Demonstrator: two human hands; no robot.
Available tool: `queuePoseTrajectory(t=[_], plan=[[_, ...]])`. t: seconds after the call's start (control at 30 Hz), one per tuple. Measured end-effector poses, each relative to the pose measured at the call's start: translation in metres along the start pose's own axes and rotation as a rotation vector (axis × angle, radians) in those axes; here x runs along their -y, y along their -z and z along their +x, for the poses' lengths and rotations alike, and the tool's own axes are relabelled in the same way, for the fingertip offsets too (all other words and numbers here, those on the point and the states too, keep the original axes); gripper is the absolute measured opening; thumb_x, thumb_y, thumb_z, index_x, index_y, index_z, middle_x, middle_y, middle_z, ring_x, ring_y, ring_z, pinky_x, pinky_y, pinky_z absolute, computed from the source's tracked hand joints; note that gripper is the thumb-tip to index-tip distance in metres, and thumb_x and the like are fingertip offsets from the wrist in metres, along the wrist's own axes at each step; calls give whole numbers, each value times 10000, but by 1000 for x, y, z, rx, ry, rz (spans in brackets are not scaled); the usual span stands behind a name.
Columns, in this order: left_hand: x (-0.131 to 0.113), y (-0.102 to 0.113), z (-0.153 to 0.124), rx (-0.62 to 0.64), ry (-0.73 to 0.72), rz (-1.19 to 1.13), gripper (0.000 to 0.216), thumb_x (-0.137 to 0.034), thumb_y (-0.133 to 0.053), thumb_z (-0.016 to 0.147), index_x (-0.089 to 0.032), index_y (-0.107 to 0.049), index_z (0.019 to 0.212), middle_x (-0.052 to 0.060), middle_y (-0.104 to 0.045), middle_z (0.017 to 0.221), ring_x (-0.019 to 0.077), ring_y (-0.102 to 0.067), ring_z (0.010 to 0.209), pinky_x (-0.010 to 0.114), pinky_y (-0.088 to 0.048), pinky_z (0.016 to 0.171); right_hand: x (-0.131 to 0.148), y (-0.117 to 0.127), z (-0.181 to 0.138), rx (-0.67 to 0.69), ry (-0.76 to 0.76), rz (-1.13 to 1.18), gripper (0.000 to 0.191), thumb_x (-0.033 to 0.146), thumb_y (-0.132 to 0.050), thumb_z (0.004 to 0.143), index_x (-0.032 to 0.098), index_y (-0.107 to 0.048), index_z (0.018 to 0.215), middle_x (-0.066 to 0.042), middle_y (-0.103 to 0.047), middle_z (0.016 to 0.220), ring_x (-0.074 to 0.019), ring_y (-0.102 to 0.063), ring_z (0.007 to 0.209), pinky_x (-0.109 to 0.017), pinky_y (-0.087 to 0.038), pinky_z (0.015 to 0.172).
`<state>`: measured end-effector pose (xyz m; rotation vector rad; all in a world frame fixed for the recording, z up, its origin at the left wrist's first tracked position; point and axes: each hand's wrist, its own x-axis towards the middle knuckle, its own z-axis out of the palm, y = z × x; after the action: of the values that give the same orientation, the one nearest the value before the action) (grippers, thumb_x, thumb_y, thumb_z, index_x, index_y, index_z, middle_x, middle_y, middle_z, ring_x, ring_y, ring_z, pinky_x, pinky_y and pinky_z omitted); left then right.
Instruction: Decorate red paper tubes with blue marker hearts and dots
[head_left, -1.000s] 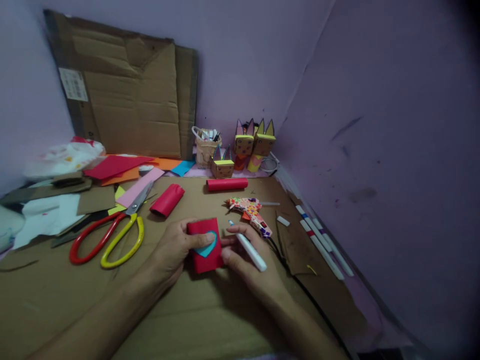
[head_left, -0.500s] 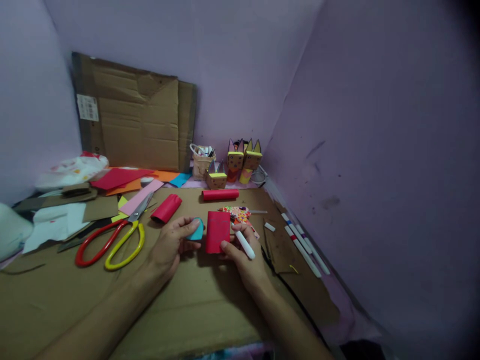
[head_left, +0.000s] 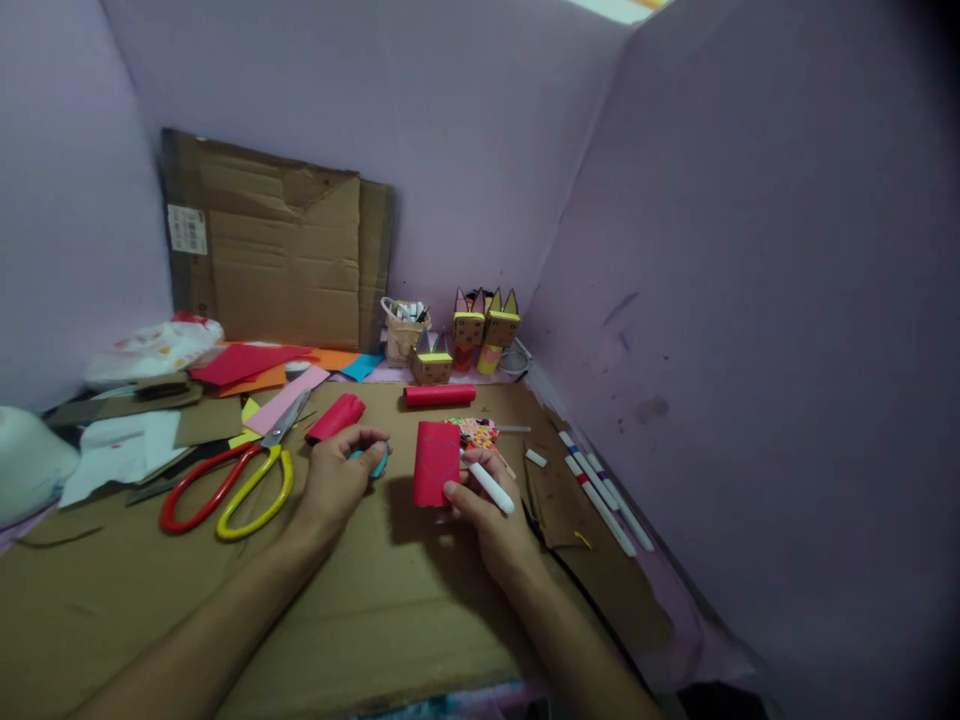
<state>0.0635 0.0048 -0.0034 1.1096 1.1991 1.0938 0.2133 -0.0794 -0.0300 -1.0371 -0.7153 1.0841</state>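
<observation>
My left hand (head_left: 341,475) is closed on a small blue piece of paper (head_left: 381,462), partly hidden behind the fingers. In my right hand (head_left: 491,530) are two things: a red paper roll (head_left: 436,464), pressed fairly flat and held upright by its lower right edge, and a white marker (head_left: 491,487) lying slantwise between the fingers. Faint drawn lines show on the red face. A second red roll (head_left: 336,417) lies just beyond my left hand, and a third red roll (head_left: 439,395) lies crosswise farther back. Large scissors (head_left: 259,455) with red and yellow handles rest to the left.
Coloured paper sheets (head_left: 247,365) and scraps cover the back left, beside a plastic bag (head_left: 161,350). Cardboard (head_left: 285,250) leans on the wall. At the back stand a pen basket (head_left: 405,335) and cardboard animal figures (head_left: 470,325). Several markers (head_left: 600,480) lie right, near a marker cap (head_left: 535,458).
My left hand has drawn away leftward from the red roll in my right hand, turning so its fingers cover more of the blue paper. The right hand's hold looks the same. The view tilted slightly.
</observation>
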Motion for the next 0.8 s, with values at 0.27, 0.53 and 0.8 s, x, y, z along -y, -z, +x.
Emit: queuePoseTrajectory(t=[0.27,0.53,0.8], plan=[[-6,0,2,118,-54,-116,430,-329,-749,576,-154,-640,955,110,-676,1036,223,-627,964,277,-494,742,-5,3,1,78,-15,110,419,260,-764,614,246,-497,936,73,-581,686,-92,-569,514,-216,-529,485],[-8,-3,-28,504,130,-108,601,-398,-757,622,-116,-575,1121,127,-681,951,160,-612,644,227,-450,479,1,0,-1,76,43,30,434,293,-765,617,246,-479,940,57,-630,690,-121,-600,544,-226,-496,497],[-5,-9,-29,393,200,-214,324,-219,-743,516,-105,-607,788,15,-627,532,104,-539,434,194,-441,419,3,8,4,22,174,-286,365,337,-697,713,241,-476,987,-4,-654,818,-174,-644,723,-298,-517,635]])
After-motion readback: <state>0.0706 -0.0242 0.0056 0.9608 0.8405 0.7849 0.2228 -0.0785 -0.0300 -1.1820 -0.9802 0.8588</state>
